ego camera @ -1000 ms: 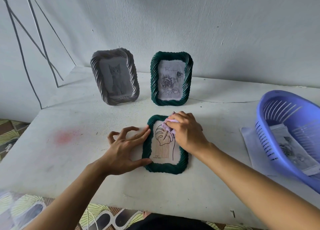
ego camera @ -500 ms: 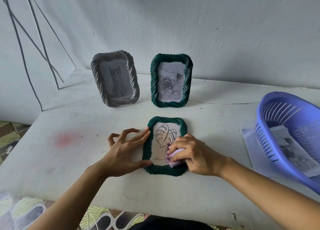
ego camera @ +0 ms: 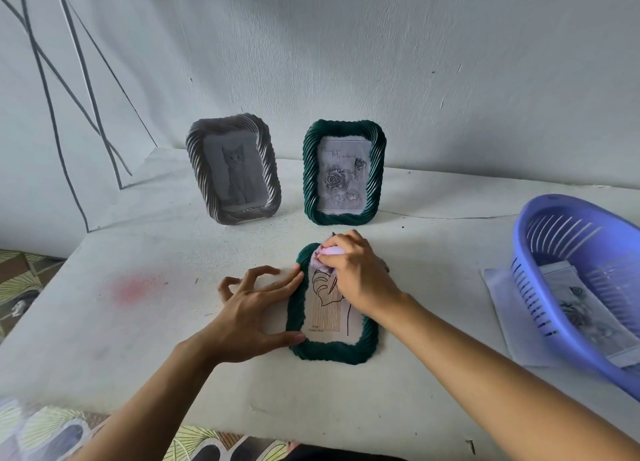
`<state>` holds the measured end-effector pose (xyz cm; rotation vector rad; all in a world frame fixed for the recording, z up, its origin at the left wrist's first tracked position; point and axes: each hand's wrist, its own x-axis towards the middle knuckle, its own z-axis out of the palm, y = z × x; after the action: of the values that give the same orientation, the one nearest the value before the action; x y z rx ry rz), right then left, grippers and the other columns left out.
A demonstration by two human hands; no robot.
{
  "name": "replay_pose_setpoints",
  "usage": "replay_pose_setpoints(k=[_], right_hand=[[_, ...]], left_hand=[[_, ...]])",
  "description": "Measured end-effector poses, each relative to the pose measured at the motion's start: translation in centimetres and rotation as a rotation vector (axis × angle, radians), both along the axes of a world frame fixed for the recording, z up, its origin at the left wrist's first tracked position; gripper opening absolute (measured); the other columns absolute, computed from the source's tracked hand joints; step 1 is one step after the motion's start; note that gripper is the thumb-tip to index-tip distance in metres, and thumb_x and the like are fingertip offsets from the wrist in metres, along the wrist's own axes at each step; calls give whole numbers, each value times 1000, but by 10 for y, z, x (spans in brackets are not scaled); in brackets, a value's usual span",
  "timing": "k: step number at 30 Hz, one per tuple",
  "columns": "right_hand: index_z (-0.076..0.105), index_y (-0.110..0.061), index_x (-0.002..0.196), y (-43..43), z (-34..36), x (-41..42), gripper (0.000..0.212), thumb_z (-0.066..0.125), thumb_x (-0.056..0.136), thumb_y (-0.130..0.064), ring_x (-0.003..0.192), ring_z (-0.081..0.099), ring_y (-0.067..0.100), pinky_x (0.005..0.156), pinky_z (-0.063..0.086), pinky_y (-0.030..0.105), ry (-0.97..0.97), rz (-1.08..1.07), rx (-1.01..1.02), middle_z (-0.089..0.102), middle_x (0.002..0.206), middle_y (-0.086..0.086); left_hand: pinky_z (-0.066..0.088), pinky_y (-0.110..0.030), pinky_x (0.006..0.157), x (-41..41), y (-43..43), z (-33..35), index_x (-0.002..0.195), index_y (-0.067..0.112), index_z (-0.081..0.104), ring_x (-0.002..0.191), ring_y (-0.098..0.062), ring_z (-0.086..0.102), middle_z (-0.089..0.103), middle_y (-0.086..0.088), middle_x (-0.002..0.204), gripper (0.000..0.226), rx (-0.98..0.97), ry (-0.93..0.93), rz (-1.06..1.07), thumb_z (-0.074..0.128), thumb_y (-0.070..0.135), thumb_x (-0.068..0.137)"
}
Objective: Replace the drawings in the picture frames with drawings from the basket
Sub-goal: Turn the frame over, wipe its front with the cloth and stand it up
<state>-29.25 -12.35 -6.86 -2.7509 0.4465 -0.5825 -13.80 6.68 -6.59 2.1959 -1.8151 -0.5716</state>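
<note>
A dark green twisted-rim frame (ego camera: 329,351) lies flat on the white table, showing a line drawing of a leaf (ego camera: 327,308). My left hand (ego camera: 254,316) rests fingers apart against the frame's left edge, thumb and forefinger touching the rim. My right hand (ego camera: 360,277) presses a crumpled lilac cloth (ego camera: 327,254) onto the frame's upper left corner. Behind stand a grey frame (ego camera: 235,169) with a cat drawing and a green frame (ego camera: 344,173) with a rose drawing. A purple slotted basket (ego camera: 568,287) at the right holds a rose drawing (ego camera: 581,311).
A sheet of paper (ego camera: 502,297) lies under the basket's left side. The wall rises just behind the standing frames. A pink stain (ego camera: 133,287) marks the table at the left. The table's front edge runs near my forearms, patterned floor below.
My right hand with the cloth slid from the frame's top down to its lower right, then back up to the upper left corner. My left hand stayed on the frame's left edge.
</note>
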Motion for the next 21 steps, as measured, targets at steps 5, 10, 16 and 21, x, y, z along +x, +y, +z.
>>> replay_pose_setpoints(k=[5, 10, 16, 21], right_hand=[[77, -5, 98, 10, -2, 9, 29, 58, 85, 12, 101, 55, 26, 87, 52, 38, -98, -54, 138, 67, 107, 9], [74, -12, 114, 13, 16, 0, 29, 71, 87, -3, 108, 62, 13, 94, 51, 29, -336, -167, 340, 68, 112, 0], [70, -11, 117, 37, 46, -1, 32, 75, 85, -6, 115, 62, 14, 96, 52, 36, -567, -105, 533, 66, 117, 1], [65, -17, 116, 58, 68, 6, 35, 79, 84, -20, 117, 57, 14, 95, 48, 22, -618, -139, 643, 56, 119, 2]], left_hand=[[-2, -39, 108, -2, -1, 4, 152, 56, 10, 141, 4, -1, 8, 50, 139, 90, -1, 31, 15, 47, 86, 76], [11, -37, 106, -12, -5, 14, 142, 58, 38, 135, 11, 19, 30, 45, 140, 79, -87, 163, 189, 41, 93, 72], [49, -26, 84, -36, -35, 64, 100, 22, 75, 95, 0, 65, 76, 6, 98, 35, -417, 770, 511, 54, 51, 97], [44, -8, 64, -37, -34, 104, 98, 6, 72, 77, -1, 61, 72, -1, 82, 25, -633, 921, 600, 54, 23, 101]])
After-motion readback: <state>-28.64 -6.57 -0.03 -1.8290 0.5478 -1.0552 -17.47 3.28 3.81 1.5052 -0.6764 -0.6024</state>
